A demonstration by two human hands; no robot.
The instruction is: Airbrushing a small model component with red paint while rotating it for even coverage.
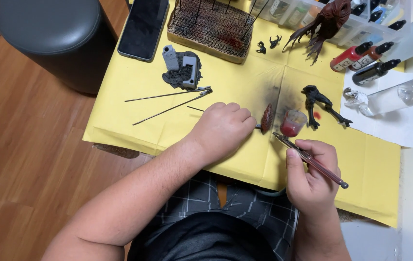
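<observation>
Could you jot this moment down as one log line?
left hand: holds stick with brown part | right hand: holds airbrush, red cup | surface: yellow paper | nearby: black figure

The scene is brightly and evenly lit from overhead, with warm indoor light. The yellow paper (134,121) reads saturated but not blown out. Shadows are soft and short: a faint one lies under the left hand (223,128) and another beneath the right hand (313,179). Mild glare shows on the phone screen (143,26) at the far left and on the clear bottle (395,96) at the right. Focus is sharp across the middle; the far corners soften slightly. Lines bend a little at the edges.
</observation>
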